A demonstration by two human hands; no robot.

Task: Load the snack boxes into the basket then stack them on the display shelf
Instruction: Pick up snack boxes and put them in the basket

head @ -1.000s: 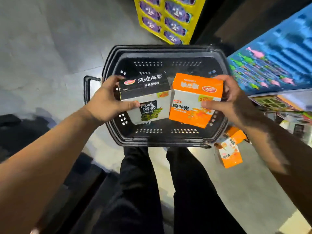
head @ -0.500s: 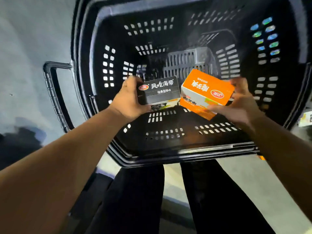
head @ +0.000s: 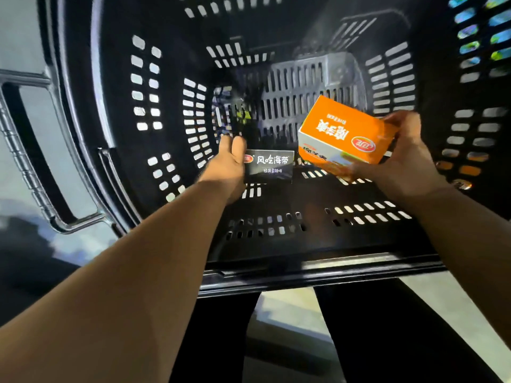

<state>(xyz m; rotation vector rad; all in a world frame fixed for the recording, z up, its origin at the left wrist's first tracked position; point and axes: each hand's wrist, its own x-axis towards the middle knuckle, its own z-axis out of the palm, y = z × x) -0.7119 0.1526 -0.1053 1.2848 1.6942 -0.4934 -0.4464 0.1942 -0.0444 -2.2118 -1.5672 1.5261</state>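
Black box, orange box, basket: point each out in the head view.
black box (head: 272, 165), head view, on its lettered top face
orange box (head: 344, 128), head view, on its orange top face
basket (head: 304, 275), head view, on its near rim

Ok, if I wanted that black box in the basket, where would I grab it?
From above, I'd guess: the black box lies low in the basket with its lettered face up, so pinch its near and far long edges. The left hand is at its left end.
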